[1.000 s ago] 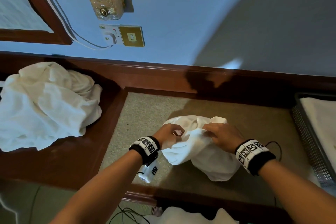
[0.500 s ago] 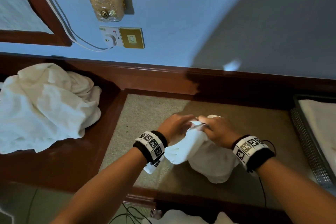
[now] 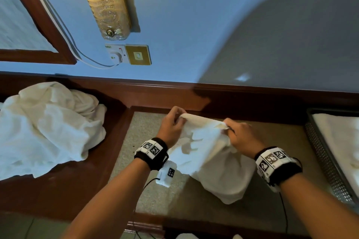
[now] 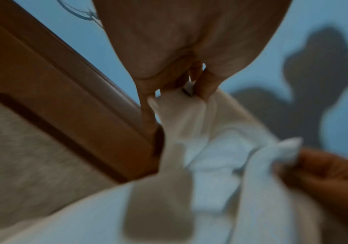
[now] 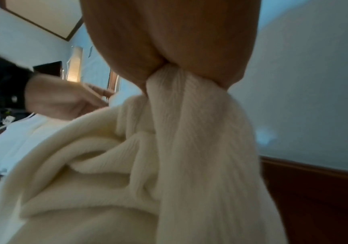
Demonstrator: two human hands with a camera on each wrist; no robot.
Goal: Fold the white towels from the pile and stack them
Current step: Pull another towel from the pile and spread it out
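White towel (image 3: 211, 153) lifted above beige tabletop (image 3: 143, 134), upper edge pinched by left hand (image 3: 171, 126) and right hand (image 3: 242, 137), fingers curled on cloth, unfolded towel pile (image 3: 46, 128) at left, mesh tray (image 3: 326, 161) with folded towel at right

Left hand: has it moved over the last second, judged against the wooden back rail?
Yes. The left hand, pinching the towel, has moved away from the person, toward the wooden back rail, and to the right.

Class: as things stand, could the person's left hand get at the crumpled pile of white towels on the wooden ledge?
Probably yes, once freed: the left hand pinches the white towel it shares with the right hand. Nothing stands between it and the crumpled pile of white towels.
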